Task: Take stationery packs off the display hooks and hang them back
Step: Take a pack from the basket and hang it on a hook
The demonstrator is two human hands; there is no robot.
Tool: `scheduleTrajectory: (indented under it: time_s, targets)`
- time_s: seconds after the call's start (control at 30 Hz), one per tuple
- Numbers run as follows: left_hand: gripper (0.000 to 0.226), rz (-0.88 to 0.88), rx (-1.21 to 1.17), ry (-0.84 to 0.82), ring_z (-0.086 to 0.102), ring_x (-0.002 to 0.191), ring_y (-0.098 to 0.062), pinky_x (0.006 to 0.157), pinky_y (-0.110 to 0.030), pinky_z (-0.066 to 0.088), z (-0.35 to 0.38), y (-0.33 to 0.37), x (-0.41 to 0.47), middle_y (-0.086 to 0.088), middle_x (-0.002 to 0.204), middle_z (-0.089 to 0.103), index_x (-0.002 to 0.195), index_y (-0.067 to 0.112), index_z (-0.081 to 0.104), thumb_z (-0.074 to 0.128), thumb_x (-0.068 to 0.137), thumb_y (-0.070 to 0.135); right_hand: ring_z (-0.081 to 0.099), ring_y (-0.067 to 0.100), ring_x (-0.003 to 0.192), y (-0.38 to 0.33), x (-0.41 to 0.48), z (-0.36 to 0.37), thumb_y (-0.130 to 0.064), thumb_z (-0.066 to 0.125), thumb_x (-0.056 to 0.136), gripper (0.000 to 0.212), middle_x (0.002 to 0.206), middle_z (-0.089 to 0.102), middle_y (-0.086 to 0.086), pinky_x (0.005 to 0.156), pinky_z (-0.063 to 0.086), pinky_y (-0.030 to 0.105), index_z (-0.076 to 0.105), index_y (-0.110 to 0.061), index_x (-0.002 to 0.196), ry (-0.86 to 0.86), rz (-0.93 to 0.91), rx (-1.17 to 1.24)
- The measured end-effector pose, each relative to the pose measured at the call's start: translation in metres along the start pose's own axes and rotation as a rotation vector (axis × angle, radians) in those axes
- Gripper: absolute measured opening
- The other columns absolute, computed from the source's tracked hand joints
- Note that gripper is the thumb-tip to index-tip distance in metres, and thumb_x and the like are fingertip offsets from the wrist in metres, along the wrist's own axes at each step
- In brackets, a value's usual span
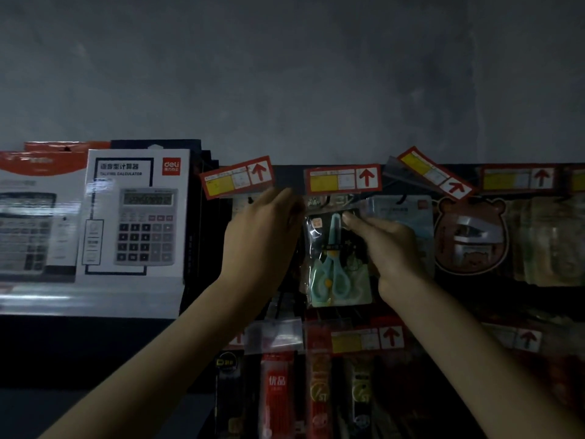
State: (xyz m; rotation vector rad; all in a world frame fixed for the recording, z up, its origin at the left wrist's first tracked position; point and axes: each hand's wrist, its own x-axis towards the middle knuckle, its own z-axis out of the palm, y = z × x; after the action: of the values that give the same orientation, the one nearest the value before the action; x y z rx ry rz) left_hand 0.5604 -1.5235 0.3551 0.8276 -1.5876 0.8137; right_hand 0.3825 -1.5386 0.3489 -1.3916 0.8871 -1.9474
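Note:
A clear pack with light-blue scissors point(335, 264) hangs in the top row of the display, under a red price tag with an arrow point(343, 179). My right hand point(384, 248) pinches the pack's upper right edge with its fingertips. My left hand point(262, 239) reaches up at the pack's left side, its fingers at the top left corner near the hook. The hook itself is hidden behind the tag and fingers, so I cannot tell whether the pack's hole is on it.
Boxed calculators point(133, 217) stand on a shelf to the left. Right of the scissors hang a bear-shaped pack point(471, 236) and other dim packs. Below is a row of pen packs point(278, 391) with more red tags. A grey wall rises above.

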Motion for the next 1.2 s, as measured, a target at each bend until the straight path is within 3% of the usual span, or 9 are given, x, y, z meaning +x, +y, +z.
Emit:
scheduleTrajectory:
  time_s: [0.13, 0.2, 0.27, 0.37, 0.47, 0.6, 0.7, 0.83, 1.2]
  targets:
    - [0.024, -0.221, -0.062, -0.213, 0.065, 0.072, -0.002, 0.061, -0.028, 0.059, 0.003, 0.003, -0.038, 0.011, 0.094, 0.071, 0.109, 0.030, 0.065, 0.058, 0.100, 0.052, 0.073, 0.031, 0.090, 0.004, -0.001, 0.000, -0.040, 0.078, 0.089, 0.028, 0.095, 0.076, 0.020, 0.081, 0.060, 0.044, 0.078, -0.012, 0.086, 0.007, -0.051, -0.122]
    - [0.042, -0.349, -0.174, -0.330, 0.068, 0.074, -0.003, 0.065, -0.037, 0.062, 0.009, 0.002, -0.053, 0.013, 0.089, 0.072, 0.106, 0.036, 0.063, 0.050, 0.092, 0.073, 0.065, 0.027, 0.071, 0.007, -0.002, 0.000, -0.043, 0.076, 0.090, 0.042, 0.082, 0.070, 0.025, 0.067, 0.054, 0.035, 0.076, -0.001, 0.092, -0.008, -0.062, -0.139]
    - [0.055, -0.467, -0.364, -0.412, 0.071, 0.078, -0.009, 0.070, -0.046, 0.062, 0.016, -0.002, -0.062, 0.011, 0.088, 0.074, 0.103, 0.036, 0.064, 0.051, 0.079, 0.084, 0.049, 0.021, 0.058, 0.007, -0.005, -0.004, -0.040, 0.073, 0.093, 0.043, 0.068, 0.055, 0.017, 0.057, 0.039, 0.027, 0.073, 0.003, 0.091, -0.021, -0.079, -0.202]
    - [0.055, -0.593, -0.575, -0.436, 0.075, 0.082, -0.012, 0.075, -0.053, 0.062, 0.022, -0.006, -0.064, 0.008, 0.091, 0.076, 0.109, 0.033, 0.066, 0.070, 0.071, 0.073, 0.063, 0.035, 0.064, 0.012, -0.014, -0.009, -0.031, 0.072, 0.094, 0.027, 0.072, 0.067, 0.014, 0.060, 0.048, 0.032, 0.072, -0.004, 0.091, -0.069, -0.156, -0.319]
    - [0.044, -0.611, -0.573, -0.408, 0.075, 0.081, -0.015, 0.073, -0.053, 0.063, 0.024, -0.006, -0.063, 0.005, 0.091, 0.076, 0.109, 0.031, 0.066, 0.081, 0.077, 0.057, 0.070, 0.019, 0.069, 0.021, -0.029, -0.013, -0.036, 0.075, 0.091, 0.026, 0.081, 0.072, -0.002, 0.064, 0.060, 0.038, 0.056, -0.028, 0.107, -0.058, -0.217, -0.608]
    - [0.042, -0.628, -0.471, -0.384, 0.073, 0.080, -0.019, 0.071, -0.051, 0.062, 0.034, 0.002, -0.060, 0.003, 0.091, 0.072, 0.109, 0.025, 0.061, 0.083, 0.082, 0.049, 0.057, 0.007, 0.051, 0.031, -0.039, -0.012, -0.032, 0.072, 0.093, 0.051, 0.075, 0.063, -0.007, 0.040, 0.034, 0.018, 0.035, -0.033, 0.128, 0.006, -0.422, -0.918]
    - [0.042, -0.592, -0.330, -0.345, 0.068, 0.081, -0.017, 0.072, -0.045, 0.061, 0.041, 0.010, -0.058, 0.004, 0.093, 0.068, 0.111, 0.021, 0.056, 0.080, 0.086, 0.045, 0.055, 0.008, 0.057, 0.036, -0.033, -0.007, -0.026, 0.071, 0.094, 0.032, 0.074, 0.058, -0.008, 0.043, 0.034, 0.020, 0.046, -0.032, 0.112, 0.015, -0.441, -0.969]
    - [0.044, -0.566, -0.178, -0.342, 0.067, 0.080, -0.021, 0.069, -0.041, 0.059, 0.049, 0.017, -0.056, 0.000, 0.095, 0.068, 0.113, 0.020, 0.048, 0.076, 0.090, 0.045, 0.064, 0.016, 0.076, 0.042, -0.027, -0.003, -0.024, 0.069, 0.096, 0.013, 0.089, 0.066, -0.007, 0.058, 0.054, 0.032, 0.057, -0.028, 0.094, 0.018, -0.382, -1.010]
    - [0.030, -0.553, -0.119, -0.375, 0.066, 0.083, -0.031, 0.066, -0.044, 0.057, 0.066, 0.014, -0.054, -0.008, 0.096, 0.070, 0.107, 0.016, 0.051, 0.071, 0.094, 0.034, 0.065, 0.020, 0.100, 0.049, -0.021, 0.000, -0.012, 0.069, 0.092, 0.031, 0.114, 0.066, -0.003, 0.067, 0.055, 0.032, 0.060, -0.027, 0.117, -0.023, -0.261, -1.053]
